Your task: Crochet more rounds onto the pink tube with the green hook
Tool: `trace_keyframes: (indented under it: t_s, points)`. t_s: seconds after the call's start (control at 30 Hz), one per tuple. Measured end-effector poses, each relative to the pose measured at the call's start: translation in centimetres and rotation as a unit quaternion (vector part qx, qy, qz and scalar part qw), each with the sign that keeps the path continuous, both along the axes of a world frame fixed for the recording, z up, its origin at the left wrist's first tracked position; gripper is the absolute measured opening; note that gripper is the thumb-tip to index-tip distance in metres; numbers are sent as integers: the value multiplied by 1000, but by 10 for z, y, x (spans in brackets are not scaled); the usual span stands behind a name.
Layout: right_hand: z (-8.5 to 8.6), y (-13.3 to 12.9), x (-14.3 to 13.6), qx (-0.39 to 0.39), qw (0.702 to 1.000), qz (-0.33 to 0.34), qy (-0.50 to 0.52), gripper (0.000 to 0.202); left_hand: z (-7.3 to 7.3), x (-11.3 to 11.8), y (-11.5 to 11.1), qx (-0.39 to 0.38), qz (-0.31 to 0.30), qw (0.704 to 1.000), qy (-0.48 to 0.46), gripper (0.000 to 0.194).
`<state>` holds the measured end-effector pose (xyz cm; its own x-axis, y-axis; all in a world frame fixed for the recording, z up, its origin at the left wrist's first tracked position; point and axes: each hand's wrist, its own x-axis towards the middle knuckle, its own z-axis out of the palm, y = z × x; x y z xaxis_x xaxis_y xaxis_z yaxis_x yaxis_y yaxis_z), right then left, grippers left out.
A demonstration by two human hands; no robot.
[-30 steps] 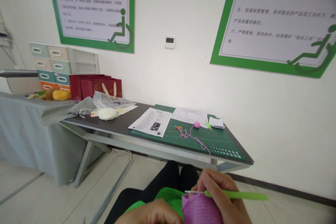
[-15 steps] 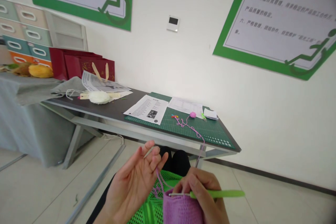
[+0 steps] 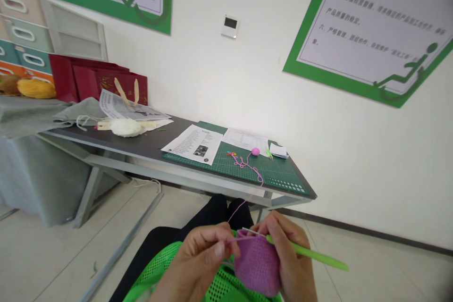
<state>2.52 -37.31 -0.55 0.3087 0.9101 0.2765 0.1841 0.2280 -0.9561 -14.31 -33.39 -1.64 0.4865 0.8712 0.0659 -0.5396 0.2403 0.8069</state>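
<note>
A purple-pink crocheted piece [image 3: 258, 264] hangs above my lap, with its upper edge between my hands. My right hand [image 3: 292, 257] is closed round a crochet hook [image 3: 314, 255] with a light green handle, and its fingers also rest against the piece. The hook's metal shaft lies along the upper edge, pointing left. On the left, my left hand [image 3: 205, 257] pinches a pink yarn strand [image 3: 244, 238] that runs to the piece near the hook. A longer length of yarn stretches from the table down toward my left hand.
On the table's green cutting mat [image 3: 283, 170] are a small pink yarn ball [image 3: 255, 151], green snips [image 3: 269, 154], stitch markers [image 3: 231, 154] and printed sheets [image 3: 194, 144]. A white yarn ball [image 3: 126, 127] and dark red paper bags [image 3: 106, 80] stand further left. Green mesh fabric [image 3: 159, 264] covers my lap.
My left hand has gone from raised and spread to pinching yarn beside the piece. The right hand has lifted slightly with hook and piece, the hook's handle now tilting down. The view has shifted slightly.
</note>
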Motion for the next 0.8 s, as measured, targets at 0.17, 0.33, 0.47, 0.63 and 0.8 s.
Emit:
trace_keyframes:
  t_s: [0.17, 0.33, 0.47, 0.63, 0.8]
  points:
    - [-5, 3, -10, 21, 998, 6, -59, 53, 4, 3, -4, -120, 5, 992, -47, 30]
    - [-3, 6, -11, 69, 991, 12, -114, 53, 9, 12, -13, -125, 43, 991, -28, 35]
    - [4, 4, -14, 115, 983, 2, -145, 46, 13, 20, -20, -94, 69, 993, -1, 36]
    - [12, 3, -15, 162, 970, 5, -182, 38, 12, 22, -24, -38, 116, 991, 57, 41]
    - [13, 4, -10, 217, 953, 13, -212, 25, 4, 21, -23, 8, 121, 987, 109, 48]
